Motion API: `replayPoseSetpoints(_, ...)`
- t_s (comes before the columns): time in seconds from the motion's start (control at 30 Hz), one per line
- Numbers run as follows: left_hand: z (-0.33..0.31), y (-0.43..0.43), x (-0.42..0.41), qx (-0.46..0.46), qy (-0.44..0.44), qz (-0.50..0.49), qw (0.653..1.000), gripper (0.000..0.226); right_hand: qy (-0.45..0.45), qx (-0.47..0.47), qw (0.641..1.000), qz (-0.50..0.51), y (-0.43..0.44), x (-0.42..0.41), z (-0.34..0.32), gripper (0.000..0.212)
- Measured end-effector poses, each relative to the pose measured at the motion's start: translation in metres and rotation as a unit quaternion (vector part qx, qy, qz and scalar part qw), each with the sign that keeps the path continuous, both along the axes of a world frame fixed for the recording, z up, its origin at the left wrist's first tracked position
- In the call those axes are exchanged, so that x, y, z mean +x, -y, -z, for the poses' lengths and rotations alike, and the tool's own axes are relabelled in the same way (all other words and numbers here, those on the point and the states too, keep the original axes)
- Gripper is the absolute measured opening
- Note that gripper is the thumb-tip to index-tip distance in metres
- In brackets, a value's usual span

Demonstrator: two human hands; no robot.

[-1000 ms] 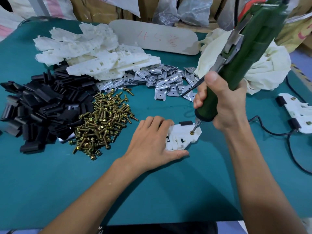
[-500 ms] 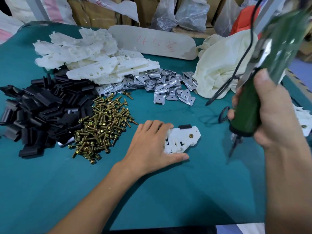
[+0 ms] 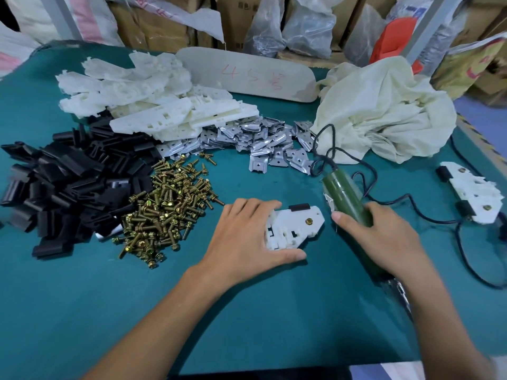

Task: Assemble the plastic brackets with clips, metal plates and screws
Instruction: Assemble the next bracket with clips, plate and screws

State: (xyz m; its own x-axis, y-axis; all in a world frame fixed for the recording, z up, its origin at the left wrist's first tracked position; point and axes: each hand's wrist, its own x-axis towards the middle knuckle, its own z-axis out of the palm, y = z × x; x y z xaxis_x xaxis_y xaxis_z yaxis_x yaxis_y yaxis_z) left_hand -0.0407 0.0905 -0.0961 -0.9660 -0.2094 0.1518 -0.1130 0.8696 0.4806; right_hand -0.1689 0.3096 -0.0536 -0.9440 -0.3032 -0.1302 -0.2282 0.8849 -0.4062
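So the left hand (image 3: 241, 237) lies flat, pinning the bracket (image 3: 296, 226) to the tabletop (image 3: 274, 311) with its screw (image 3: 309, 221) seated. The green screwdriver (image 3: 345, 198) has come down from mid-air, the right hand (image 3: 384, 237) wrapped round it, so I reckon this screw's done.

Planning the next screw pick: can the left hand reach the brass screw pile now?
Likely yes. The left hand presses the bracket; the screw pile lies just left of it across bare mat, nothing between. It must release the bracket; the right hand grips the screwdriver.
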Motion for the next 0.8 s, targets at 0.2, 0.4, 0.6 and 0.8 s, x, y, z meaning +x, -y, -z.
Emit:
replayPoseSetpoints(0.2, -0.003, 0.000, 0.001, 0.071, 0.001, -0.015, 0.997, 0.099, -0.082, -0.009, 0.997, 0.005, 0.006, 0.011, -0.008, 0.058)
replayPoseSetpoints(0.4, -0.009, 0.002, 0.002, 0.178, -0.034, -0.054, 0.982, 0.088, 0.099, -0.237, 0.949, -0.185, 0.033, 0.067, -0.022, 0.040)
replayPoseSetpoints(0.6, -0.008, 0.007, 0.008, 0.221, -0.048, -0.048, 0.973, 0.078, 0.086, -0.309, 0.936, -0.149, 0.059, 0.078, -0.007, 0.036)
replayPoseSetpoints(0.8, -0.003, 0.009, 0.006, 0.259, -0.058, -0.015, 0.964, 0.083, 0.036, -0.418, 0.906, -0.062, 0.043, 0.066, -0.017, 0.031)
